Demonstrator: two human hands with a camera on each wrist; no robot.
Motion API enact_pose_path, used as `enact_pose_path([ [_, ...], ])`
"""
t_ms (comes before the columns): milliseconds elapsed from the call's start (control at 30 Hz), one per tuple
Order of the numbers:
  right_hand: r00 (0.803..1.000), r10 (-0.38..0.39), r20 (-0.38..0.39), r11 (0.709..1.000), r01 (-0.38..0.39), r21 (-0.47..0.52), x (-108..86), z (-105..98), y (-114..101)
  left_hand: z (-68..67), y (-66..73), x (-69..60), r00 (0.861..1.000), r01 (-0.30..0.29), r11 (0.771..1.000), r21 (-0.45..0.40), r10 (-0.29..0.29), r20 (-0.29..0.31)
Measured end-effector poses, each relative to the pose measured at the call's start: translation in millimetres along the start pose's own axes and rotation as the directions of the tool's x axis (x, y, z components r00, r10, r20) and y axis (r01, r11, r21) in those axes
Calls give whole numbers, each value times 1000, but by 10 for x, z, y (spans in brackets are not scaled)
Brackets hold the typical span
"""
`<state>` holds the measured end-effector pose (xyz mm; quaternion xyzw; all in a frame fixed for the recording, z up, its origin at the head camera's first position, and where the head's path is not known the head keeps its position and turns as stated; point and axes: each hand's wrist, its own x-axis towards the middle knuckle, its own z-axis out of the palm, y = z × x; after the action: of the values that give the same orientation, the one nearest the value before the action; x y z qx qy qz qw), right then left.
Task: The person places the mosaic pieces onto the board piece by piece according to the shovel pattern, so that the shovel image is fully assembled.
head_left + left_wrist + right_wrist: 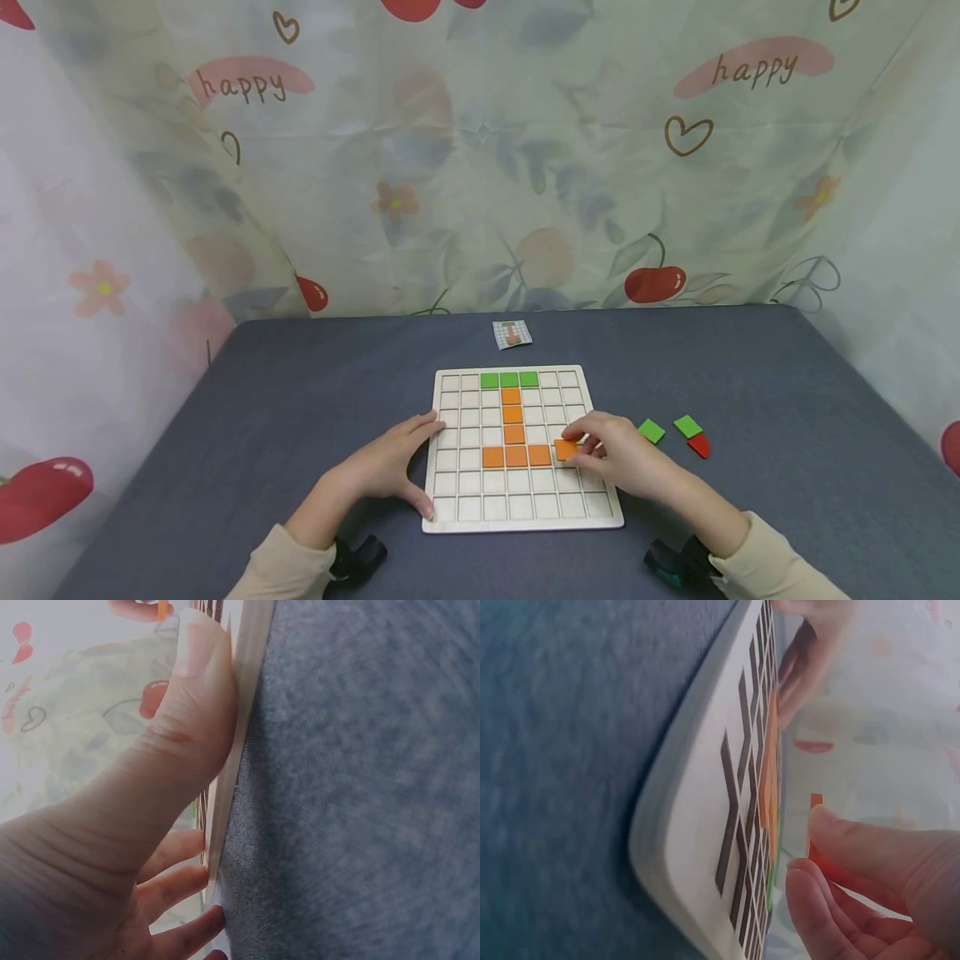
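Observation:
A pale wooden board (525,527) with a grid of square recesses lies flat on the table. Three green square tiles (509,380) fill part of its top row, with several orange tiles (514,434) below in a column and a crossing row. At the board's left edge my left hand (386,460) rests with fingers spread, thumb by the near corner. Just over the grid's right part, my right hand (618,450) pinches an orange square tile (566,450) between thumb and fingers. The right wrist view shows that tile (817,799) edge-on, apart from the board.
To the right of the board lie two loose green tiles (687,427) and a red piece (699,446) with a curved side. A small printed pattern card (512,334) sits beyond the board. Dark blue-grey cloth (300,400) covers the table, and a patterned curtain (480,167) hangs behind.

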<state>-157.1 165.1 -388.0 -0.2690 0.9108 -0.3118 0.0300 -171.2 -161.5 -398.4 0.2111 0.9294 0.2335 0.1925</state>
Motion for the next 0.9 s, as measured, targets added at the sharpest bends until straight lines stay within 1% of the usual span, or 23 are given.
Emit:
enact_pose_path([
  [67,1000,-1,11,1000,1,14,9,23,-24,-2,1,-3,1000,0,1000,0,0,-1],
  [200,999,-35,32,998,33,44,23,58,-75,-3,4,-4,1000,-2,1000,3,2,-4],
  [300,998,-42,52,998,39,55,28,98,-109,-3,8,-3,1000,0,1000,5,0,-7],
  [433,997,-21,72,999,18,48,43,168,-146,1,10,5,1000,4,1000,5,-4,-8],
  [567,996,-29,81,998,25,49,62,218,-185,6,4,8,1000,2,1000,4,-2,-7],
  [800,995,-59,86,997,62,-36,102,294,-247,11,-7,8,1000,-3,1000,5,3,-2],
  [900,994,-60,88,997,64,-46,121,319,-279,13,-12,3,1000,-2,1000,4,2,-2],
])
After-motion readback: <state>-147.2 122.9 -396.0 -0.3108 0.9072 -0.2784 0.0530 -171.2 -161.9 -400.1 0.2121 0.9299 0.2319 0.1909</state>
